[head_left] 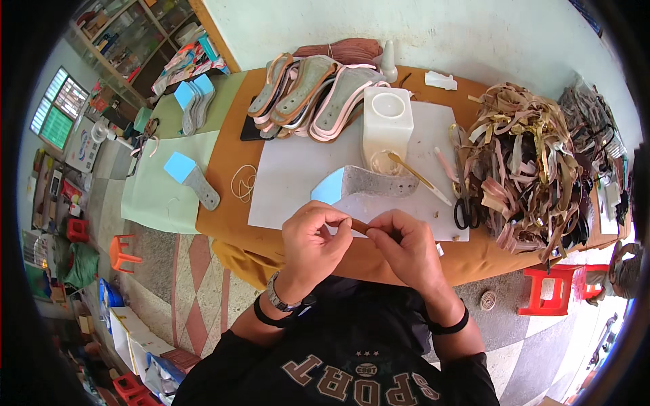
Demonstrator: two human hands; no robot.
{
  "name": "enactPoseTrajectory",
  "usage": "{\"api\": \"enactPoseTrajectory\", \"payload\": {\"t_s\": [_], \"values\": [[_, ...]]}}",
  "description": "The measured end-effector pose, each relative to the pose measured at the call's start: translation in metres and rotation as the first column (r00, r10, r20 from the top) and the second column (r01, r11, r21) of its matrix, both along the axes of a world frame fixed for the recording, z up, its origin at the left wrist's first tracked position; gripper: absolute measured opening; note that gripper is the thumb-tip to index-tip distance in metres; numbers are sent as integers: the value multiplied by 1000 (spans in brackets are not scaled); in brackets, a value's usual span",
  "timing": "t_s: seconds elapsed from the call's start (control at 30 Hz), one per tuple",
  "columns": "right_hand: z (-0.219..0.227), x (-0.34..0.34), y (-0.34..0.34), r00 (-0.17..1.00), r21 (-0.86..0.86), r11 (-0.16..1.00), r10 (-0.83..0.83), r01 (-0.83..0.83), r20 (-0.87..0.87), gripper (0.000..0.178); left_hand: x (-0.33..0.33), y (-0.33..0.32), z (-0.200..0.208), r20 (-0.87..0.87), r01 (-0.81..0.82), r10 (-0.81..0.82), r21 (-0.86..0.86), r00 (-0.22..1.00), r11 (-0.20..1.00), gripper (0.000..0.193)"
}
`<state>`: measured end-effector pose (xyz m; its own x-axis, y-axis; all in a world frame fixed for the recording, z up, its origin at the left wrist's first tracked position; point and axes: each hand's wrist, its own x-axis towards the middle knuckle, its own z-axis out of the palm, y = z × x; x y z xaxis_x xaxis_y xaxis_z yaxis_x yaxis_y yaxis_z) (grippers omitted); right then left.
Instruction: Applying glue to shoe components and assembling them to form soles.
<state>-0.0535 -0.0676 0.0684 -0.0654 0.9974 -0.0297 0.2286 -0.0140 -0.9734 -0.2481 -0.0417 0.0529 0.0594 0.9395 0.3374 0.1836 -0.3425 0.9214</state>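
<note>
My left hand [313,242] and my right hand [406,247] meet over the near table edge, both pinching a short brown strap [360,226] held between their fingertips. Just beyond them a grey shoe sole with a blue heel end [365,184] lies on a white sheet [298,172]. A white block-shaped container [387,118] stands behind it, with a small cup and a gold-handled tool [409,170] at its foot.
A stack of soles [311,91] lies at the back of the orange-brown table [223,176]. A heap of tan and brown straps [528,162] fills the right side, scissors [463,203] beside it. Another sole [193,177] rests on a green table at left. Red stools [552,289] stand on the floor.
</note>
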Motion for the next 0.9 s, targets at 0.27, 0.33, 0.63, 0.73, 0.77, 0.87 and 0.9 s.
{"api": "enactPoseTrajectory", "payload": {"t_s": [0.27,0.33,0.63,0.73,0.77,0.87,0.9], "values": [[11,20,36,994,172,982,-85,72,69,8,-10,62,8,-420,-55,180,293,890,955,36],[19,28,43,991,154,985,-96,81,92,8,-10,78,0,-574,-51,226,305,787,951,62],[21,35,65,988,138,989,-79,60,131,9,-7,81,-31,-524,-67,64,14,849,998,47],[21,32,66,989,122,992,-58,42,133,9,-3,59,-30,-422,-52,100,125,901,991,45],[20,30,66,990,130,991,-60,43,126,9,-3,51,-31,-424,-51,98,121,900,991,45],[22,22,64,988,124,992,-48,30,144,9,-5,30,-40,-400,-31,113,207,909,978,49],[23,19,64,985,117,993,-35,16,167,10,-5,26,-44,-400,-31,111,202,910,979,49]]}}
